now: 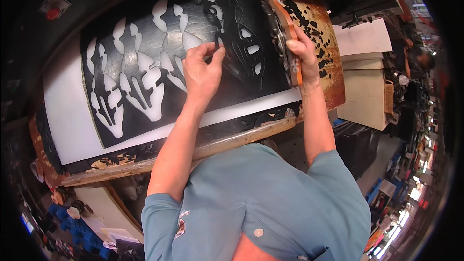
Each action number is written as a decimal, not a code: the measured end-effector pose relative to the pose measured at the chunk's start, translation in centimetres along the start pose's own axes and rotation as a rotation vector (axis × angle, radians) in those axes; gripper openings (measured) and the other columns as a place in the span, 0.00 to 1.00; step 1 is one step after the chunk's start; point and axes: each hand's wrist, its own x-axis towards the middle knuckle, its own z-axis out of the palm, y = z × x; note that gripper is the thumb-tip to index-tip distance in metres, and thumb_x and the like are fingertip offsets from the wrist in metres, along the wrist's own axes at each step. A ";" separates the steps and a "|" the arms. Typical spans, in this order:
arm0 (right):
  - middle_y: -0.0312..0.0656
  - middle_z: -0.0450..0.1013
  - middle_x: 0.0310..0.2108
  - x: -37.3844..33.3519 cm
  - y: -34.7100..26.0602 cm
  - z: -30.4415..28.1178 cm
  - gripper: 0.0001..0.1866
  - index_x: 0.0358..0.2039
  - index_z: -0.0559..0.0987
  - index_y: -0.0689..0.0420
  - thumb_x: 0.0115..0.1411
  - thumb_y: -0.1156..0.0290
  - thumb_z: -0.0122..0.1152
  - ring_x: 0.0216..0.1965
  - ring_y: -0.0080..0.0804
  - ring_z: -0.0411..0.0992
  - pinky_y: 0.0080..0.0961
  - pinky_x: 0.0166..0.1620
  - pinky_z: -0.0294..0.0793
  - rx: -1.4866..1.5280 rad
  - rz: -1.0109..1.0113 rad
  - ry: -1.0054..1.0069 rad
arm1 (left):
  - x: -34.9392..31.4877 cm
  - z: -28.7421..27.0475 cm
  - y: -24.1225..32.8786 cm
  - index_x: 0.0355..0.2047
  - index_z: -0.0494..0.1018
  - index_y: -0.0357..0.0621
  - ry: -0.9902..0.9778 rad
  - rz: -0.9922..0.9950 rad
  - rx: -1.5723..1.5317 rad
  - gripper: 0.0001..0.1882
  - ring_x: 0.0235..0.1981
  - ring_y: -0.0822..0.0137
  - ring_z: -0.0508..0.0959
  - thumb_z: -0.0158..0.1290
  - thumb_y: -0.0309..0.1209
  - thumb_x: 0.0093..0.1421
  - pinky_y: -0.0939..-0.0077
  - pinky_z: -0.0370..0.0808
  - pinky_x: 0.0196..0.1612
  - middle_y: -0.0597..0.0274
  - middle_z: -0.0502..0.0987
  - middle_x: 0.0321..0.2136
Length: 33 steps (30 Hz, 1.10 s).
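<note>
A large black sheet (145, 59) lies over a white board, with several rows of shoe-part-like shapes cut out and white showing through. My left hand (202, 72) is above its middle, thumb and forefinger pinched on a thin black cut piece (212, 19) that partly covers a white opening; the piece is dark and blurred. Tilted up on edge at the sheet's right side stands a steel cutting die (278, 17) with an orange side. My right hand (305, 55) grips this die by its orange side. Between the hands, cut outlines (246, 48) still hold most of their black pieces.
Black scraps (321, 43) litter a worn brown surface to the right. A wooden rail (232, 140) runs along the near edge. A red button (52, 14) shows at upper left. Stacked boards (362, 87) stand at right, with another person (415, 60) beyond.
</note>
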 end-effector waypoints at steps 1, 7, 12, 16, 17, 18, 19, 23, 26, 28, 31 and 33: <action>0.49 0.77 0.59 -0.7 -0.1 -0.4 0.50 0.73 0.69 0.69 0.54 0.57 0.76 0.57 0.34 0.76 0.29 0.61 0.74 -0.162 -0.065 0.041 | 0.1 -0.3 0.1 0.45 0.87 0.38 -0.014 -0.092 -0.090 0.12 0.39 0.66 0.82 0.66 0.33 0.65 0.71 0.78 0.48 0.60 0.85 0.33; 0.59 0.66 0.71 -4.5 0.1 -1.3 0.52 0.73 0.71 0.60 0.48 0.59 0.79 0.71 0.56 0.65 0.47 0.72 0.65 -1.313 -0.062 0.081 | 0.6 -2.0 1.3 0.50 0.83 0.38 -0.062 -0.293 -0.578 0.12 0.37 0.82 0.77 0.65 0.30 0.70 0.86 0.72 0.45 0.71 0.84 0.37; 0.59 0.65 0.71 -4.4 -0.5 0.9 0.49 0.70 0.76 0.54 0.48 0.52 0.83 0.69 0.61 0.65 0.54 0.71 0.66 -1.147 -0.578 -0.098 | 1.8 -2.9 1.6 0.50 0.83 0.39 -0.093 -0.352 -0.609 0.15 0.39 0.81 0.76 0.66 0.35 0.70 0.84 0.71 0.45 0.71 0.84 0.38; 0.45 0.83 0.43 -1.5 0.7 4.7 0.16 0.48 0.88 0.60 0.58 0.74 0.76 0.45 0.44 0.80 0.36 0.47 0.81 -1.030 -0.783 -0.257 | 1.5 -2.6 1.3 0.49 0.84 0.41 -0.119 -0.323 -0.567 0.15 0.41 0.80 0.76 0.66 0.38 0.70 0.82 0.70 0.48 0.72 0.84 0.39; 0.45 0.84 0.41 -1.1 0.8 5.3 0.14 0.46 0.88 0.61 0.59 0.74 0.75 0.42 0.43 0.80 0.35 0.46 0.81 -0.935 -0.760 -0.208 | 1.3 -2.6 1.2 0.49 0.85 0.42 -0.117 -0.318 -0.564 0.15 0.42 0.80 0.77 0.66 0.39 0.71 0.80 0.70 0.50 0.72 0.84 0.40; 0.44 0.84 0.38 -0.8 0.9 5.8 0.11 0.44 0.88 0.61 0.61 0.74 0.75 0.39 0.41 0.81 0.34 0.44 0.80 -0.846 -0.722 -0.171 | 1.2 -2.5 1.1 0.52 0.83 0.39 -0.065 -0.321 -0.467 0.18 0.44 0.77 0.77 0.63 0.41 0.73 0.78 0.72 0.52 0.68 0.85 0.44; 0.44 0.84 0.36 -0.6 0.8 6.1 0.09 0.42 0.88 0.62 0.62 0.74 0.74 0.36 0.39 0.81 0.32 0.42 0.80 -0.751 -0.697 -0.133 | 0.9 -2.3 1.0 0.53 0.83 0.38 -0.030 -0.273 -0.439 0.19 0.44 0.76 0.77 0.62 0.41 0.73 0.77 0.72 0.53 0.66 0.85 0.45; 0.31 0.81 0.31 -1.5 -0.8 6.3 0.10 0.39 0.87 0.64 0.73 0.68 0.69 0.32 0.14 0.73 0.16 0.33 0.73 -0.040 -0.197 0.195 | -0.3 -2.3 1.8 0.59 0.78 0.33 0.006 -0.172 -0.335 0.23 0.48 0.70 0.78 0.56 0.42 0.77 0.73 0.73 0.60 0.61 0.85 0.48; 0.36 0.83 0.36 -2.5 -1.5 7.6 0.09 0.45 0.87 0.64 0.72 0.71 0.68 0.35 0.20 0.77 0.20 0.39 0.77 -0.300 -0.275 0.224 | -1.7 -3.0 3.4 0.61 0.76 0.34 -0.043 -0.307 -0.263 0.25 0.52 0.68 0.81 0.52 0.45 0.79 0.69 0.76 0.60 0.59 0.85 0.49; 0.44 0.83 0.39 -2.8 -1.0 9.1 0.12 0.50 0.86 0.64 0.67 0.75 0.71 0.38 0.32 0.81 0.28 0.44 0.81 -0.640 -0.629 0.128 | -3.8 -3.0 4.6 0.59 0.78 0.35 -0.174 -0.296 -0.590 0.22 0.51 0.69 0.82 0.54 0.41 0.78 0.70 0.79 0.58 0.58 0.85 0.49; 0.48 0.79 0.49 -3.8 0.5 11.0 0.20 0.51 0.85 0.65 0.56 0.81 0.74 0.45 0.47 0.78 0.33 0.46 0.82 -0.836 -0.785 -0.062 | -5.8 -3.3 5.2 0.59 0.79 0.37 -0.215 -0.275 -0.864 0.16 0.50 0.70 0.84 0.58 0.31 0.76 0.72 0.82 0.55 0.58 0.84 0.51; 0.50 0.77 0.53 -4.3 1.1 11.0 0.25 0.53 0.84 0.65 0.53 0.80 0.75 0.48 0.48 0.76 0.34 0.48 0.81 -0.810 -0.700 -0.154 | -6.0 -4.1 4.3 0.61 0.78 0.34 -0.191 -0.351 -0.783 0.19 0.50 0.71 0.83 0.61 0.28 0.73 0.73 0.80 0.57 0.59 0.85 0.50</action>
